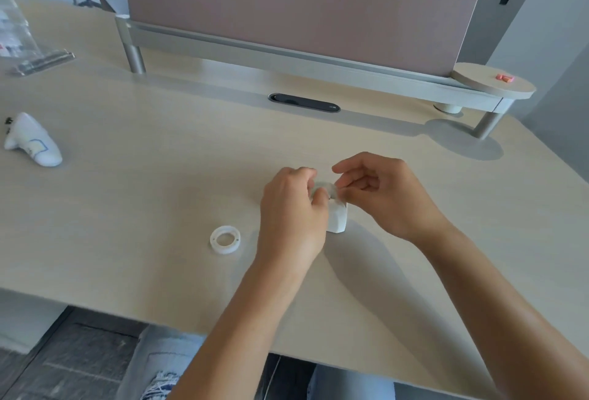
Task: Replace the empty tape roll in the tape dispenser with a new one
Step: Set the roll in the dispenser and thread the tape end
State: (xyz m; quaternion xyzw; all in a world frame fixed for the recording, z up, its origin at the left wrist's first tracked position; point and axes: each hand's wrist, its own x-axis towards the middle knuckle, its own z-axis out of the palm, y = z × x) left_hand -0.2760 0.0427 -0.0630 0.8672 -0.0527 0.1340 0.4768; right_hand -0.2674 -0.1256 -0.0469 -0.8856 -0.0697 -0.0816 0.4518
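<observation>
A small white tape dispenser (337, 220) stands on the desk at the centre. A roll of tape (325, 187) sits at its top. My left hand (291, 211) is closed around the dispenser and roll from the left. The fingertips of my right hand (379, 191) pinch at the roll's right edge, where the tape itself is too small to make out. An empty white tape core (225, 239) lies flat on the desk, to the left of my left hand.
A white handheld device (33, 145) lies at the desk's left edge, with a clear plastic bag (19, 39) behind it. A pink divider panel (299, 8) and a black cable grommet (304, 102) are at the back. A round side shelf (492, 81) is at the back right.
</observation>
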